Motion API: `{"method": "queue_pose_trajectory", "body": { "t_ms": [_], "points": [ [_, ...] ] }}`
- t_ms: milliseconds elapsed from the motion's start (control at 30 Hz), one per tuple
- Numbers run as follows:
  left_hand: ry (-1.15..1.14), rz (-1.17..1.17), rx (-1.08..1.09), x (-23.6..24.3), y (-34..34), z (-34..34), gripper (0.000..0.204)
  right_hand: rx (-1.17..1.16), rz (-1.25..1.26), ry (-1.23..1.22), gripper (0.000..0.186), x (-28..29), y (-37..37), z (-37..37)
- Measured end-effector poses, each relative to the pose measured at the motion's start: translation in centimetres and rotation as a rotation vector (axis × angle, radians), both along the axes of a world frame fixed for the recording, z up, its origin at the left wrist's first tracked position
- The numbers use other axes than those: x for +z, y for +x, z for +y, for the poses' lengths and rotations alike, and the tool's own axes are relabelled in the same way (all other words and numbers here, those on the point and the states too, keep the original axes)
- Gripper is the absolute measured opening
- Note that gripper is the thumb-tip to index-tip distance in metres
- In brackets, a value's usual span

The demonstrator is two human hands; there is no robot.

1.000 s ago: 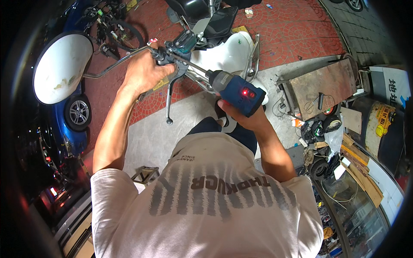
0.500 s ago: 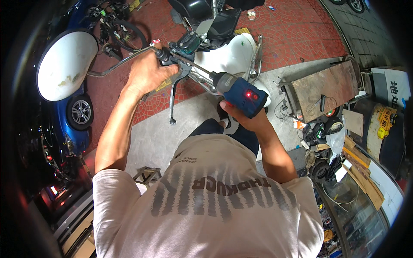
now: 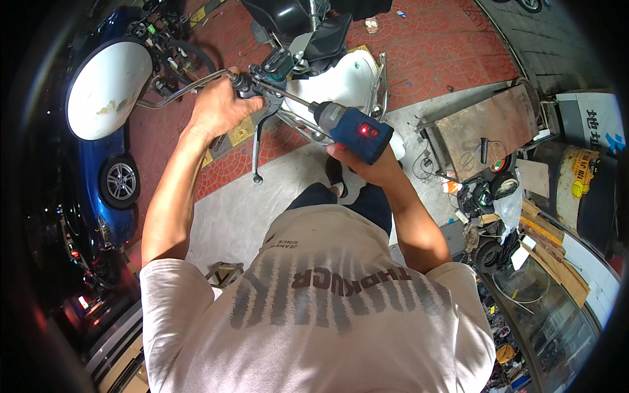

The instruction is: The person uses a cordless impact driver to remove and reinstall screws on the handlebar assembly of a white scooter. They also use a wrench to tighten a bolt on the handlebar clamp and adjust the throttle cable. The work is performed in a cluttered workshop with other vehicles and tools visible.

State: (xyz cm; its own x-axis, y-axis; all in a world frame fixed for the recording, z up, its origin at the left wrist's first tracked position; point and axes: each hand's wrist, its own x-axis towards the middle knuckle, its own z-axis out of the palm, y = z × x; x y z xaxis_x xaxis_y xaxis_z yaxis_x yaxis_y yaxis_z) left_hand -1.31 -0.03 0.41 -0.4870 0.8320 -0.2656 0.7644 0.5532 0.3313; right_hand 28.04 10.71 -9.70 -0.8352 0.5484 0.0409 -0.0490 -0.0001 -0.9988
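My left hand (image 3: 217, 107) is closed around the handlebar fitting (image 3: 246, 86) at the upper middle, beside a dark master cylinder (image 3: 278, 65) and above a hanging silver brake lever (image 3: 257, 154). My right hand (image 3: 370, 167) grips a blue cordless drill (image 3: 360, 137) with a red light on. Its long thin bit (image 3: 288, 95) runs up-left to the fitting by my left thumb; whether the tip is seated I cannot tell. A round mirror (image 3: 105, 88) on a bent stalk sits left of my left hand. A white scooter body (image 3: 337, 82) with black parts lies behind.
A blue car (image 3: 118, 219) and a bicycle (image 3: 183, 59) stand at the left. At the right are a rusty metal cart (image 3: 488, 128), loose wheels and parts (image 3: 488, 190), wooden boards (image 3: 547, 262) and a dark drum (image 3: 560, 203). A small metal stand (image 3: 223, 275) is behind my left arm.
The drill and my right hand sit slightly higher and further left in the picture, along with a small shift of the whole view. Both holds are unchanged.
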Motion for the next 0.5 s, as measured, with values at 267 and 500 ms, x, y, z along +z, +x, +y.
{"method": "queue_pose_trajectory", "body": {
  "t_ms": [267, 500],
  "points": [
    [0.124, -0.115, 0.13, 1.4, 1.7, -2.3, 0.071, -0.005, -0.041, -0.142, 0.026, 0.5, 0.0, 0.0],
    [0.853, -0.557, 0.217, 1.7, 14.0, -7.4, 0.007, -0.013, -0.057, -0.115, 0.028, 0.9, 0.2, 0.1]
  ]
}}
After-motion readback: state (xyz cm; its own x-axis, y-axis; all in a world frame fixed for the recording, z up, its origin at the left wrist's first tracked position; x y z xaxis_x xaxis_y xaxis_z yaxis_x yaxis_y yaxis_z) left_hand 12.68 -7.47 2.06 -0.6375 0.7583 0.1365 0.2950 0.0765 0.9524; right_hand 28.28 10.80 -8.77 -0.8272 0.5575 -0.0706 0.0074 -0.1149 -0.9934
